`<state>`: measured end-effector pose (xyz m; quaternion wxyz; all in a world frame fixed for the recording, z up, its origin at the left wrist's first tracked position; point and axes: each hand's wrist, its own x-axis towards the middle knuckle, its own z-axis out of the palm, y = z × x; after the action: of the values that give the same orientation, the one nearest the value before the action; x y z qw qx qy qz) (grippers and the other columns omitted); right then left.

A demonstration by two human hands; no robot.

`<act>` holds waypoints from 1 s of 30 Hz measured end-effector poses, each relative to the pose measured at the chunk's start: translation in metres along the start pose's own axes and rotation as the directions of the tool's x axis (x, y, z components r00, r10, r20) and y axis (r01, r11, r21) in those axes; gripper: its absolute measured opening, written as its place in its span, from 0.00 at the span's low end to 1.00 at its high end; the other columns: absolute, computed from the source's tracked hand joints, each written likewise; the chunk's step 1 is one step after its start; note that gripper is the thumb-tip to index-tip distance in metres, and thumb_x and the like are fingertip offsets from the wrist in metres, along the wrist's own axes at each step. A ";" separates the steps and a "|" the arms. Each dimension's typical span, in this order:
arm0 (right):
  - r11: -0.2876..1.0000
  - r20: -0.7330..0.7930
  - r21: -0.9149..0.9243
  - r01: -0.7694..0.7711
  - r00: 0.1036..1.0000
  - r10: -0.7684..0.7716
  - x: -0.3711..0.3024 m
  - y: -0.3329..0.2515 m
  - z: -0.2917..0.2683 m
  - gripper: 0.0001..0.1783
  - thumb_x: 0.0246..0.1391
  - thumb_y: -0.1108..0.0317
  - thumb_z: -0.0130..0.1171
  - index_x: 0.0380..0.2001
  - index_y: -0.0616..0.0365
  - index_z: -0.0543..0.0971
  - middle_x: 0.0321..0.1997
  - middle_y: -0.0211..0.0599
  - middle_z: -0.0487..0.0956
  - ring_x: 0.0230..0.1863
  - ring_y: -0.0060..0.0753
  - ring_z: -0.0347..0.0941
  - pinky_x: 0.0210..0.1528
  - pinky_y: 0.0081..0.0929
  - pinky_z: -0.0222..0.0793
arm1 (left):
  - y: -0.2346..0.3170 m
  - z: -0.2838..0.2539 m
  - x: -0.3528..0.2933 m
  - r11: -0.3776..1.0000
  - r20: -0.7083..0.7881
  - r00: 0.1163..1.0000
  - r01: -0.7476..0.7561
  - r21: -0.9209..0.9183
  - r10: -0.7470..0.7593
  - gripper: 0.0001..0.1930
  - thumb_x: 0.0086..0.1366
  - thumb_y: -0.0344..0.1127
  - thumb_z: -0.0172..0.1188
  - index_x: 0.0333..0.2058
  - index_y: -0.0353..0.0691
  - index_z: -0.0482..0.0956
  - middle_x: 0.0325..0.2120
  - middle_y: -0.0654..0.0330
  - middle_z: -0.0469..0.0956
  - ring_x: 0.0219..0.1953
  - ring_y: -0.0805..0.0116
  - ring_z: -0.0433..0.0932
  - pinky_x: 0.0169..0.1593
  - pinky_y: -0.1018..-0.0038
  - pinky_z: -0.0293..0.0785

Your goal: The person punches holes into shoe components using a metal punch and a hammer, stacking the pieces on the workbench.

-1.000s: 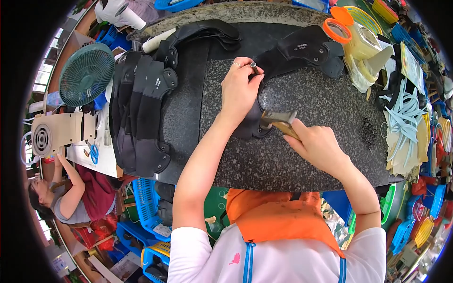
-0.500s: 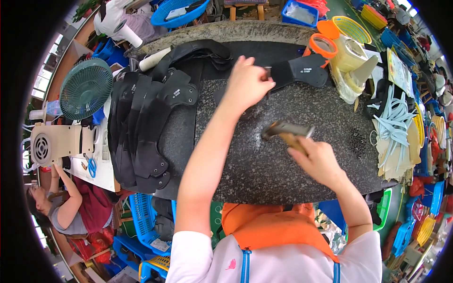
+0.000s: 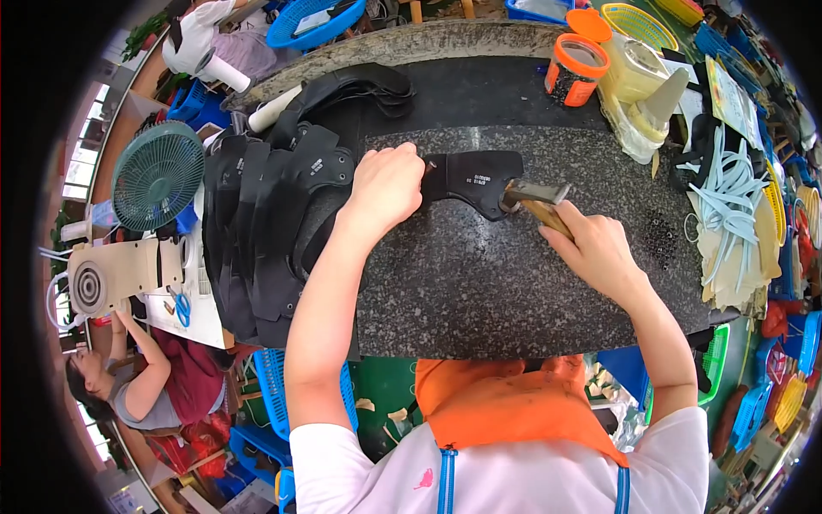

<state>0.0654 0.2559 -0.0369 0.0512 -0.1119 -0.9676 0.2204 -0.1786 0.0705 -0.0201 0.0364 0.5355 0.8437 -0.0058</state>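
Note:
My left hand (image 3: pixel 387 187) is closed, palm down, at the left end of a flat black shoe-upper piece (image 3: pixel 484 171). Beside its fingers juts the end of a short dark rod (image 3: pixel 431 164), like a punch; the rest is hidden in the grip. My right hand (image 3: pixel 599 250) grips the wooden handle of a hammer (image 3: pixel 538 194). The hammer's metal head is over the piece's lower right corner, near an eyelet; whether they touch I cannot tell. More black shoe-upper pieces (image 3: pixel 274 201) lie overlapping left of my left hand.
A speckled stone slab (image 3: pixel 479 300) forms the worktop. Small dark eyelets (image 3: pixel 659 240) lie scattered at its right. An orange-rimmed jar (image 3: pixel 578 73) stands at the back, near pale blue strips (image 3: pixel 728 193). At left are a green fan (image 3: pixel 158 176) and a seated person (image 3: pixel 163 385).
My left hand has moved left and toward me, and the black piece has shifted left and nearer with it. The hammer has risen slightly away from me and is now over the piece's right end.

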 end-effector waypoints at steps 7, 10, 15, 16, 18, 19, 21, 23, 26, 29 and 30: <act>0.998 0.036 -0.069 0.002 0.999 0.000 0.001 -0.007 -0.002 0.15 0.61 0.55 0.57 0.35 0.56 0.70 0.16 0.45 0.75 0.19 0.53 0.75 0.22 0.47 0.70 | 0.070 0.031 -0.019 0.343 -0.197 0.938 -0.093 -0.935 -0.285 0.03 0.64 0.25 0.60 0.36 0.34 0.81 0.39 0.58 0.82 0.41 0.72 0.80 0.45 0.75 0.77; 0.999 0.020 -0.041 0.022 1.000 -0.021 0.002 -0.011 -0.004 0.16 0.61 0.55 0.57 0.34 0.56 0.70 0.16 0.45 0.75 0.20 0.54 0.75 0.23 0.47 0.70 | 0.075 0.067 -0.012 0.221 -0.045 0.924 0.044 -0.974 -0.381 0.05 0.70 0.26 0.56 0.41 0.34 0.79 0.37 0.61 0.83 0.39 0.79 0.79 0.45 0.79 0.77; 0.999 0.047 -0.040 0.003 0.999 -0.002 0.002 -0.007 -0.008 0.16 0.60 0.55 0.58 0.35 0.56 0.70 0.17 0.45 0.76 0.21 0.54 0.76 0.24 0.47 0.70 | 0.076 0.080 -0.007 0.166 -0.108 0.915 -0.046 -0.985 -0.389 0.05 0.68 0.26 0.57 0.41 0.33 0.77 0.32 0.58 0.85 0.35 0.75 0.82 0.41 0.77 0.77; 0.999 0.045 -0.043 0.001 0.999 0.000 0.003 -0.006 -0.010 0.16 0.60 0.55 0.58 0.35 0.56 0.70 0.17 0.45 0.76 0.21 0.54 0.76 0.24 0.47 0.70 | 0.076 0.078 -0.007 0.191 -0.114 0.918 -0.043 -0.981 -0.380 0.05 0.68 0.26 0.57 0.41 0.33 0.77 0.32 0.58 0.84 0.35 0.75 0.82 0.41 0.77 0.77; 0.998 0.077 -0.061 -0.003 0.997 0.007 0.007 -0.008 -0.019 0.16 0.60 0.54 0.58 0.35 0.56 0.70 0.18 0.46 0.76 0.22 0.55 0.76 0.25 0.48 0.70 | 0.074 0.077 -0.007 0.187 -0.101 0.921 -0.032 -0.982 -0.376 0.05 0.68 0.26 0.57 0.41 0.33 0.77 0.32 0.58 0.85 0.36 0.75 0.82 0.41 0.77 0.77; 0.998 0.078 -0.062 -0.001 0.997 0.006 0.008 -0.009 -0.024 0.16 0.60 0.54 0.58 0.35 0.56 0.70 0.18 0.46 0.76 0.22 0.55 0.76 0.25 0.48 0.70 | 0.073 0.076 -0.007 0.183 -0.087 0.924 -0.018 -0.983 -0.373 0.05 0.68 0.26 0.57 0.41 0.33 0.77 0.32 0.58 0.85 0.36 0.75 0.83 0.42 0.77 0.77; 0.998 0.041 -0.017 -0.059 0.997 0.060 0.013 -0.013 -0.038 0.16 0.60 0.54 0.58 0.35 0.55 0.71 0.19 0.47 0.77 0.23 0.56 0.76 0.26 0.48 0.70 | 0.072 0.077 -0.009 0.226 -0.091 0.933 -0.010 -0.974 -0.348 0.06 0.68 0.26 0.57 0.42 0.33 0.77 0.34 0.59 0.84 0.38 0.75 0.82 0.43 0.77 0.77; 0.990 -0.056 0.112 -0.083 0.994 0.089 0.014 -0.021 -0.059 0.14 0.60 0.56 0.58 0.36 0.56 0.72 0.18 0.46 0.75 0.21 0.50 0.76 0.25 0.42 0.69 | 0.070 0.077 -0.010 0.266 -0.091 0.942 -0.002 -0.964 -0.324 0.06 0.69 0.26 0.57 0.43 0.33 0.77 0.36 0.59 0.83 0.40 0.75 0.81 0.45 0.76 0.77; 0.918 -0.251 0.390 -0.076 0.950 0.185 0.011 -0.043 -0.091 0.13 0.60 0.61 0.58 0.42 0.59 0.75 0.18 0.41 0.73 0.19 0.37 0.74 0.23 0.31 0.68 | 0.067 0.072 -0.011 0.472 -0.249 0.947 -0.127 -0.872 -0.205 0.06 0.66 0.25 0.60 0.41 0.33 0.78 0.33 0.57 0.84 0.37 0.72 0.83 0.43 0.76 0.78; 0.808 -0.272 0.585 -0.079 0.919 0.286 0.005 -0.053 -0.102 0.13 0.60 0.64 0.57 0.43 0.60 0.75 0.24 0.39 0.74 0.24 0.37 0.76 0.25 0.30 0.69 | 0.074 0.063 -0.010 0.614 -0.328 0.938 -0.196 -0.765 -0.109 0.06 0.64 0.25 0.62 0.39 0.33 0.79 0.31 0.54 0.84 0.35 0.68 0.85 0.40 0.76 0.78; 0.896 -0.434 0.433 0.094 0.893 0.116 0.004 -0.039 -0.079 0.13 0.60 0.64 0.57 0.44 0.60 0.76 0.24 0.41 0.75 0.24 0.41 0.76 0.25 0.33 0.70 | 0.078 0.062 -0.007 0.664 -0.375 0.924 -0.233 -0.710 -0.077 0.06 0.63 0.25 0.62 0.39 0.34 0.78 0.31 0.54 0.83 0.34 0.67 0.85 0.40 0.76 0.78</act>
<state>0.0655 0.2557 0.0509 0.2960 -0.1507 -0.8527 0.4032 -0.1015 0.0943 -0.0792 0.0904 0.5009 0.7386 0.4420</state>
